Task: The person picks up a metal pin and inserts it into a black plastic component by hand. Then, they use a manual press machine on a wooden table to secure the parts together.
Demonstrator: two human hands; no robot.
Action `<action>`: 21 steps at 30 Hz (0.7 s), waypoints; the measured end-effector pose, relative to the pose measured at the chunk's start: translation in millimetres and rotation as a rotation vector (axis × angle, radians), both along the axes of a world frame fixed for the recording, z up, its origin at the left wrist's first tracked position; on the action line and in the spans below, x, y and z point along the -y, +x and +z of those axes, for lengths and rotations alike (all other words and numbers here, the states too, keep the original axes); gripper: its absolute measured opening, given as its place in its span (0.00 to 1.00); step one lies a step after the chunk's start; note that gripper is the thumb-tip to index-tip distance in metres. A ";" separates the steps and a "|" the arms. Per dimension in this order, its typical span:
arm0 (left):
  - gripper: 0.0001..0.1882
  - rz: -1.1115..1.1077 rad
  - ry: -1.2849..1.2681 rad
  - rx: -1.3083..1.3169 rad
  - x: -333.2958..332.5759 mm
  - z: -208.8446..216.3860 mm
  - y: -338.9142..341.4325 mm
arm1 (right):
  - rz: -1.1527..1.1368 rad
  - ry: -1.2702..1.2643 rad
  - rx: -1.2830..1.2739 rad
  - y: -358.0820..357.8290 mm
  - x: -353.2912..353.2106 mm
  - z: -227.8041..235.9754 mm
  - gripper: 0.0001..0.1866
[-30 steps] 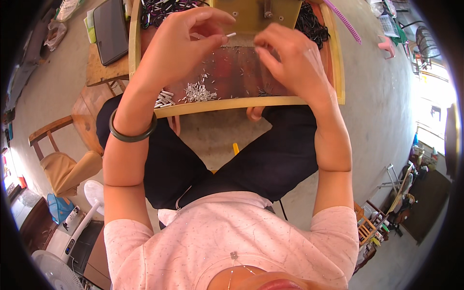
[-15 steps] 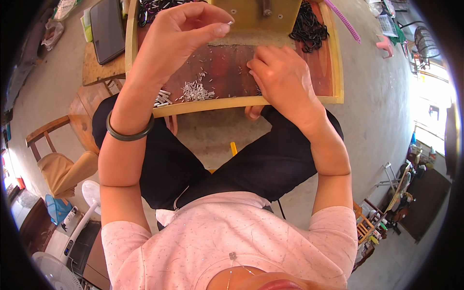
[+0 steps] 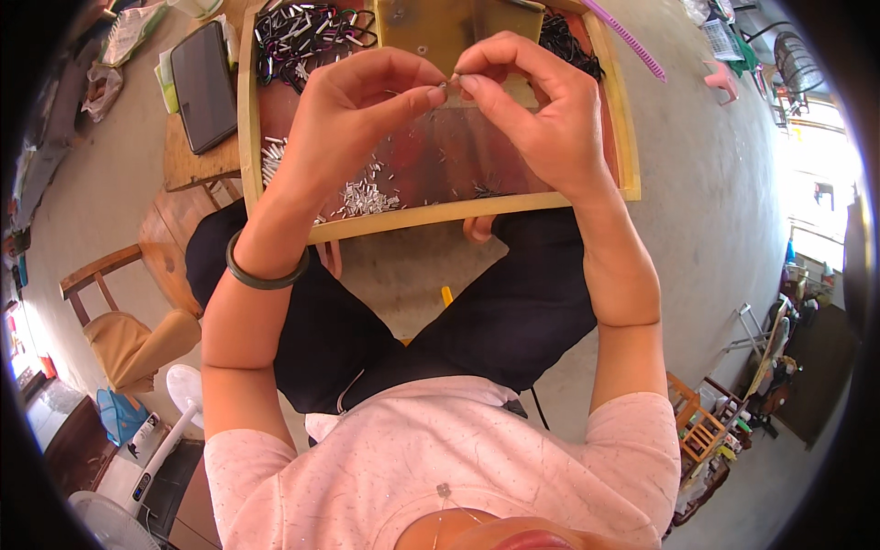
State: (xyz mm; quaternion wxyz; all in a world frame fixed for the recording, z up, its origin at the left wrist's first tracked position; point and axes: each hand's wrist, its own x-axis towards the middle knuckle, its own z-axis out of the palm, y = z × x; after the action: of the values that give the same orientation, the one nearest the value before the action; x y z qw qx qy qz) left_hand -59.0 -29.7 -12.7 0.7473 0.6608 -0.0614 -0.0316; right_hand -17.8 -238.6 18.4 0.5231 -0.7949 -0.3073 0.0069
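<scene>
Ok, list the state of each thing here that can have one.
Left hand: fingers pinched on a tiny piece
Right hand: fingers pinched, contents unclear
Silver pieces: loosely heaped
Black cords: tangled
Black device: screen dark
Dark bangle: worn on left forearm
White fan: running or off, unclear

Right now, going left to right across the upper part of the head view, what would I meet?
Plastic bag → dark phone → left hand → right hand → pink stool.

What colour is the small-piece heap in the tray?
Silvery; the small-piece heap shows best in the head view.
</scene>
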 end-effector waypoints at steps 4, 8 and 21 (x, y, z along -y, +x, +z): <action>0.10 0.011 -0.045 0.010 1.3 -0.4 0.5 | 0.050 0.005 0.048 4.1 -2.5 2.3 0.05; 0.10 -0.002 -0.079 -0.009 0.1 -0.7 0.1 | 0.052 -0.018 0.022 3.2 -2.9 4.2 0.04; 0.06 -0.053 -0.072 -0.072 3.1 -0.5 0.3 | 0.098 -0.148 0.285 7.2 -3.1 -4.2 0.07</action>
State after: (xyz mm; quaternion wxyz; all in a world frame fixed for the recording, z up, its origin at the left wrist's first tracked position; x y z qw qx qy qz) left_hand -58.7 -32.8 -13.2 0.7711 0.6303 -0.0532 -0.0727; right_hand -10.6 -235.5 14.3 0.4135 -0.8082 -0.4154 -0.0577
